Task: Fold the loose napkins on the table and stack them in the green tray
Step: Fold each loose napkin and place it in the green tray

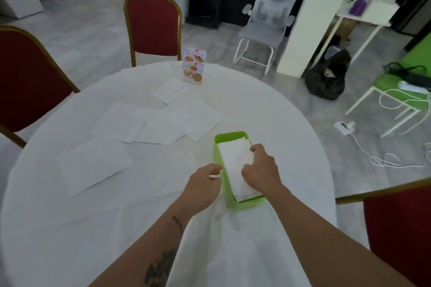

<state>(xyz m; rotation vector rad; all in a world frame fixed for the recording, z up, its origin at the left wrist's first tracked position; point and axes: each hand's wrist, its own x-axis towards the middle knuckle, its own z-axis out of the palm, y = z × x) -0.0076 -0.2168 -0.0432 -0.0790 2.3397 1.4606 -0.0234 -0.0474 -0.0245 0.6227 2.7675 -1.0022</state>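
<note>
1. Green rectangular plastic tray (218, 141): I logged it on the round white-clothed table (268, 112), near the front edge
2. Folded white paper napkin (235, 162): lay inside the tray
3. Right hand (261, 170): fingers curled down, pressing on that napkin
4. Left hand (204, 185): just beside the tray's left wall, fingers loosely curled, holding nothing I could make out
5. Loose white paper napkins (149, 123): flat, overlapping, left of the tray
6. Menu card (193, 65): upright at far edge
</note>
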